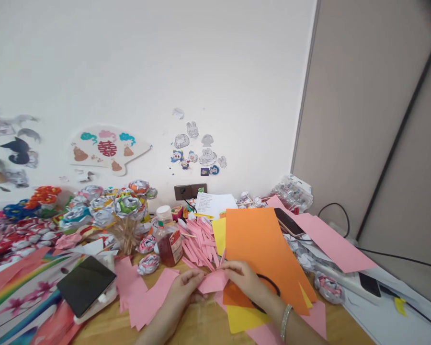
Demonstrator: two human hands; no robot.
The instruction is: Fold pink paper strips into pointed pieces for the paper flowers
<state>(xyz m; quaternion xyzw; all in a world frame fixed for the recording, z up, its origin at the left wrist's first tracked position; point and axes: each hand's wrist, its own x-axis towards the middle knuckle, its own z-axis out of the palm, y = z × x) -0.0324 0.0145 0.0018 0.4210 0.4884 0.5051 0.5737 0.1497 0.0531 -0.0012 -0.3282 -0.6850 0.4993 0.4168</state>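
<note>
1. Nearest the camera, our two forearms (161,323) reach in from the bottom edge, with a glittering bracelet (286,322) around the right one.
2. Our left hand (187,286) pinches the left end of a small pink paper (214,282), its fingers curled.
3. Our right hand (241,275) has its fingertips closed on the right end.
4. We have that paper between our hands, over the wooden table (197,330); whether it touches the wood, we cannot tell.
5. Just beyond it we see a heap of folded pink strips (199,242), with a white-capped bottle (170,249) upright at its left.
6. Beside our left hand lie loose pink sheets (134,292).
7. Under our right forearm we have an orange sheet (255,244) and a yellow sheet (242,319), partly overlapping.
</note>
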